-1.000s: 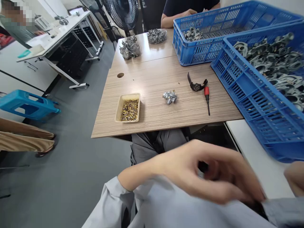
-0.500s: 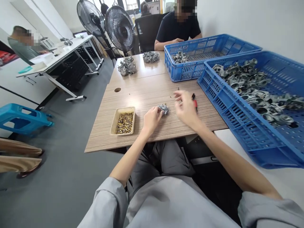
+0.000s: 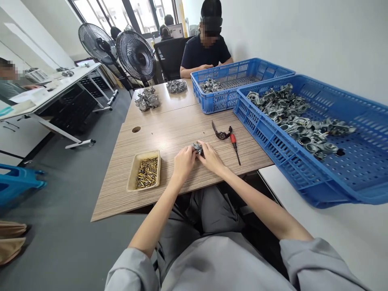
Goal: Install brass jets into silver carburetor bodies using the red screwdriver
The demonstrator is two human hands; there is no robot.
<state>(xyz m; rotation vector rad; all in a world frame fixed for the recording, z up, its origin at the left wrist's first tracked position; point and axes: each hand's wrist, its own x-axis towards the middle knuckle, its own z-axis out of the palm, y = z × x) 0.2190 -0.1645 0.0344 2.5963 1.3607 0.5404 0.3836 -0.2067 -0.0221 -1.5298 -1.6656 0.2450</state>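
Observation:
Between my two hands, low over the front part of the wooden table (image 3: 169, 135), is a small grey metal casting (image 3: 197, 148). My left hand (image 3: 183, 160) grips it from the left with bent fingers. From the right, my right hand (image 3: 211, 158) closes its fingers on the same part. Fingers cover much of the casting, so its lower side is hidden. A tray (image 3: 130, 178) of brass-coloured screw-like pieces (image 3: 147, 172) stands left of my left hand. Beyond my right hand lie a red-handled screwdriver (image 3: 233, 141) and a dark wristwatch (image 3: 222, 135).
Two blue crates (image 3: 266, 131) (image 3: 200, 102) with grey castings stand along the right side. Piles of castings (image 3: 147, 99) (image 3: 176, 86) sit at the table's far end. A co-worker (image 3: 206, 52) sits behind them, and standing fans (image 3: 136, 55) are at the back left.
My right hand has moved left and down from near the screwdriver to the casting and now grips it. My left hand has kept its hold. The camera view has shifted.

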